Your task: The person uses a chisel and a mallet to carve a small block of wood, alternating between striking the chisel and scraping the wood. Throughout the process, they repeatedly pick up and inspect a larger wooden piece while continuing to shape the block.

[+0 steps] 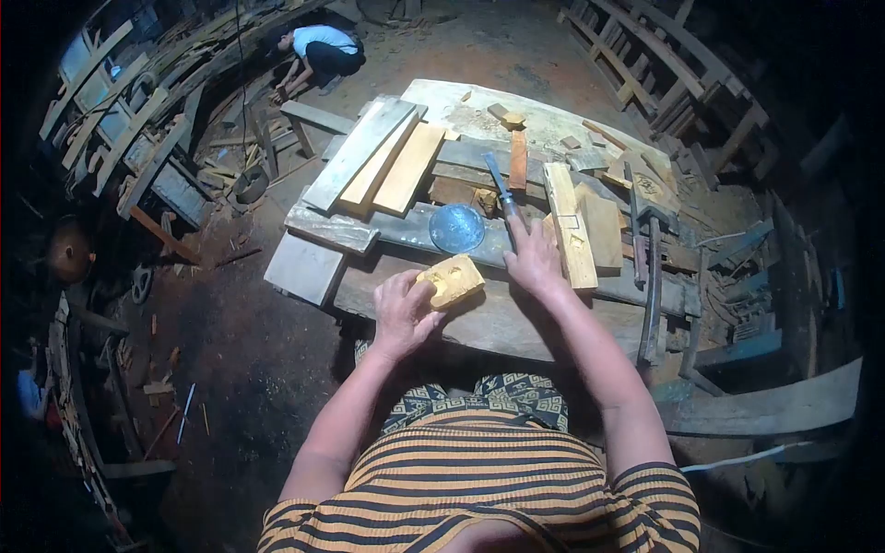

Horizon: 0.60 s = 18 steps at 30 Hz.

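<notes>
Bright table point(502, 329), dark surroundings.
We read the light as cool and falling mostly from above, strongest on the table, where the pale boards point(361, 155) look whitish and the blue disc point(456, 229) has a soft sheen. Over the table's near edge, both hands (left hand point(400, 311), right hand point(535, 260)) look fairly crisp, and small shadows darken the hollows of the wooden block point(454, 284). Left of the table, we see the floor point(277, 369) sink into brown-black. Beyond its far left corner, the crouching person's shirt point(324, 40) is bright but soft. Right of the table, timbers point(666, 59) are dim and stretched by the wide lens; farthest from it, our view fades to black.
</notes>
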Tool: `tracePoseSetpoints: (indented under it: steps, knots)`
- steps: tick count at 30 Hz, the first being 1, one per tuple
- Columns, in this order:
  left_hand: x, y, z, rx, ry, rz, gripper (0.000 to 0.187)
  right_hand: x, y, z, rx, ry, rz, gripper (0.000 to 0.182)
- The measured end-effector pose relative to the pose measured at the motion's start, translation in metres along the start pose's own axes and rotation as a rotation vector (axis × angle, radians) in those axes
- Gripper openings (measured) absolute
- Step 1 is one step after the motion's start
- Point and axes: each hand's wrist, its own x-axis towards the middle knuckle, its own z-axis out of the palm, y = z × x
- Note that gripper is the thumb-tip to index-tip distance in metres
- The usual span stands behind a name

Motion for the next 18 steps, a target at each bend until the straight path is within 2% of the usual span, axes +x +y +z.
tracePoseSetpoints:
  steps: [2, 5, 12, 15, 18]
  knots:
    - [-0.001, -0.003, 0.004, -0.040, 0.036, 0.008, 0.056, -0.002, 0.003, 0.008, -0.055, 0.110, -0.037, 0.064]
    - [-0.001, -0.002, 0.005, -0.012, 0.026, -0.007, 0.055, -0.005, 0.011, 0.026, -0.065, 0.213, -0.091, 0.061]
    - [0.000, 0.002, 0.001, 0.049, -0.042, 0.005, 0.051, -0.010, 0.008, 0.025, -0.063, 0.247, -0.086, 0.062]
    - [0.001, 0.001, 0.001, 0.038, -0.072, -0.019, 0.049, -0.008, 0.001, 0.017, -0.036, 0.169, -0.018, 0.063]
    - [0.004, 0.004, -0.002, 0.050, -0.123, -0.039, 0.048, 0.007, -0.005, 0.005, -0.134, 0.242, -0.085, 0.063]
